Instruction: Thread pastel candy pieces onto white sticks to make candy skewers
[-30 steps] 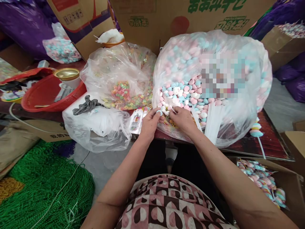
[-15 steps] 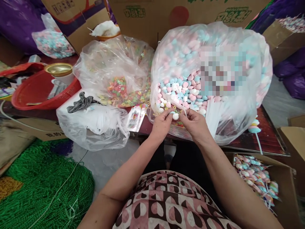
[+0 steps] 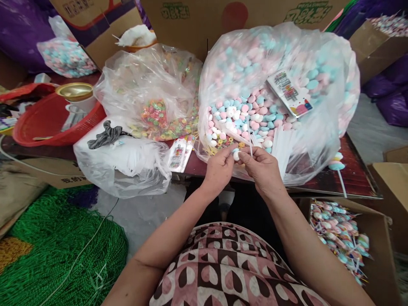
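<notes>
My left hand point(image 3: 219, 166) pinches a small white candy piece point(image 3: 236, 155) at its fingertips. My right hand point(image 3: 263, 168) is closed on a thin white stick point(image 3: 250, 146) that meets the candy from the right. Both hands hover at the near edge of the table, just in front of the mouth of a large clear bag point(image 3: 321, 127) heaped with pink, blue and white candies point(image 3: 245, 114). A bundle of white sticks point(image 3: 282, 144) lies in that bag beside my right hand.
A second clear bag of small coloured ring candies point(image 3: 159, 117) lies left of the big bag. Further left are a white plastic bag point(image 3: 124, 163) and a red basket point(image 3: 51, 123). A cardboard box of wrapped finished candy sticks point(image 3: 341, 231) stands lower right. Green netting point(image 3: 60, 246) lies lower left.
My hands drew back out of the bag's mouth towards me. The left now holds a white candy against the stick in the right.
</notes>
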Demonstrator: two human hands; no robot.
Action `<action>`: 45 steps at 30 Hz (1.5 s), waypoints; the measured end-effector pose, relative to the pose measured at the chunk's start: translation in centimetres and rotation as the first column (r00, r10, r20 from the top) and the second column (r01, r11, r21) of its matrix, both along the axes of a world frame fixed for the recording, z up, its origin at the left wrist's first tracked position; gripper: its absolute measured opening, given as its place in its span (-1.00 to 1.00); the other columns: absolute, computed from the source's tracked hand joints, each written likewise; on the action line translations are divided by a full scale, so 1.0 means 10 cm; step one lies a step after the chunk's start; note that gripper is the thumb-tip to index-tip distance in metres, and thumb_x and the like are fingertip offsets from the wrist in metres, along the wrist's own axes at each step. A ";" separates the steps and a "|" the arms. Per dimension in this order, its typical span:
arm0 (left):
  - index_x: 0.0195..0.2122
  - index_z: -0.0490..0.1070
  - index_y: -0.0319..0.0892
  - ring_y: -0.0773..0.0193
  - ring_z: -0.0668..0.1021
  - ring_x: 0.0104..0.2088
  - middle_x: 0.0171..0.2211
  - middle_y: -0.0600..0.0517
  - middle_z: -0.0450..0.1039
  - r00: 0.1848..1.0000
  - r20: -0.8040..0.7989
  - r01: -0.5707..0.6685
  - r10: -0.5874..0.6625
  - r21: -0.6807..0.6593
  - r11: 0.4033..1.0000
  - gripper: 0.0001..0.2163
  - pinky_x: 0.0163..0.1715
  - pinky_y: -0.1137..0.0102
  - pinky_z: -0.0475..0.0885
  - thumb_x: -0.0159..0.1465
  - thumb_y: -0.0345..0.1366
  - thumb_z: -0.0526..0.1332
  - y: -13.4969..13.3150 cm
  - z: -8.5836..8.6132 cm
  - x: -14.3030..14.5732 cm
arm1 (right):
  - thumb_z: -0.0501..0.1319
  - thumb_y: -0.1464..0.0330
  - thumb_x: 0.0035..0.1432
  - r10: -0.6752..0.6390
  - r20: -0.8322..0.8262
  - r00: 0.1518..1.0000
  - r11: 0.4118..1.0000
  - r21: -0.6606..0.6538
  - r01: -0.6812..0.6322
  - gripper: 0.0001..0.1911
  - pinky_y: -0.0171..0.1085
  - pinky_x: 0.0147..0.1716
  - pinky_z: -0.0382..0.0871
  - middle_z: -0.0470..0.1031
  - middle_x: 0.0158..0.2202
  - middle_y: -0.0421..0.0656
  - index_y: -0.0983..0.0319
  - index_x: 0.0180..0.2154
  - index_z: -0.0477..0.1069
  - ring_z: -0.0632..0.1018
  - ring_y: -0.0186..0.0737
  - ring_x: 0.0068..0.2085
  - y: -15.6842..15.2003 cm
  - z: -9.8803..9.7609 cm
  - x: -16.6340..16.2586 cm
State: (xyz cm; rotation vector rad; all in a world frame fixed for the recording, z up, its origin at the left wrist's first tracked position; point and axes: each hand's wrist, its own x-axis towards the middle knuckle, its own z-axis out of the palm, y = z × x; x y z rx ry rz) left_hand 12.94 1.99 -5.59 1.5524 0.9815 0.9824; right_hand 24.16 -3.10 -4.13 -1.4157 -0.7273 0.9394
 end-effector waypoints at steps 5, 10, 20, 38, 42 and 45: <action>-0.02 0.50 -0.16 0.24 0.55 -0.03 -0.04 0.00 0.56 0.963 0.202 0.214 -0.180 -0.161 0.964 -0.71 0.06 0.34 0.39 0.21 -0.31 0.25 -0.08 0.01 -0.02 | 0.41 0.22 -0.10 -0.058 -0.112 0.992 0.998 0.030 0.062 -0.70 -0.41 -0.68 -0.03 0.37 -0.60 -0.32 0.23 -0.37 0.40 0.17 -0.48 -0.65 -0.02 -0.01 -0.01; -0.16 0.49 -0.20 0.33 0.57 -0.31 -0.29 0.03 0.58 0.904 0.419 0.265 -0.090 -0.382 0.886 -0.69 -0.21 0.38 0.47 0.11 -0.17 0.37 -0.07 -0.02 -0.01 | 0.35 0.15 0.04 0.044 -0.178 0.983 0.997 0.073 -0.031 -0.69 -0.41 -0.70 -0.07 0.41 -0.49 -0.28 0.23 -0.27 0.45 0.18 -0.51 -0.65 -0.16 0.01 -0.01; -0.12 0.49 -0.19 0.35 0.56 -0.42 -0.46 0.10 0.52 0.894 0.446 0.276 -0.037 -0.484 0.831 -0.59 -0.29 0.39 0.46 0.00 -0.20 0.44 -0.09 0.05 0.05 | 0.22 0.12 0.20 0.184 -0.150 0.971 0.981 -0.039 -0.192 -0.66 -0.42 -0.69 -0.07 0.35 -0.65 -0.28 0.26 -0.17 0.47 0.19 -0.48 -0.66 -0.64 -0.02 0.05; -0.08 0.52 -0.18 0.41 0.52 -0.43 -0.48 0.13 0.51 0.935 0.353 0.219 -0.043 -0.475 0.853 -0.64 -0.27 0.45 0.42 0.05 -0.30 0.34 -0.16 0.12 0.03 | 0.14 0.08 0.23 0.256 -0.095 0.962 0.936 -0.225 -0.271 -0.50 -0.41 -0.70 -0.13 0.18 -0.75 -0.38 0.31 0.03 0.46 0.07 -0.47 -0.70 -0.82 -0.09 0.10; -0.11 0.54 -0.19 0.41 0.53 -0.47 -0.49 0.13 0.52 0.957 0.289 0.119 0.017 -0.445 0.888 -0.65 -0.30 0.44 0.45 0.03 -0.33 0.33 -0.15 0.10 0.03 | 0.13 0.06 0.23 0.283 -0.114 0.952 0.921 -0.244 -0.303 -0.45 -0.42 -0.71 -0.13 0.20 -0.76 -0.37 0.34 0.04 0.44 0.08 -0.47 -0.71 -0.87 -0.08 0.11; -0.11 0.54 -0.18 0.42 0.53 -0.49 -0.48 0.14 0.52 0.972 0.234 0.062 0.033 -0.389 0.919 -0.66 -0.33 0.46 0.46 0.05 -0.34 0.31 -0.12 0.08 0.02 | 0.11 0.02 0.22 0.331 -0.126 0.935 0.894 -0.276 -0.353 -0.40 -0.42 -0.73 -0.11 0.21 -0.76 -0.35 0.35 0.06 0.42 0.10 -0.45 -0.72 -0.93 -0.08 0.12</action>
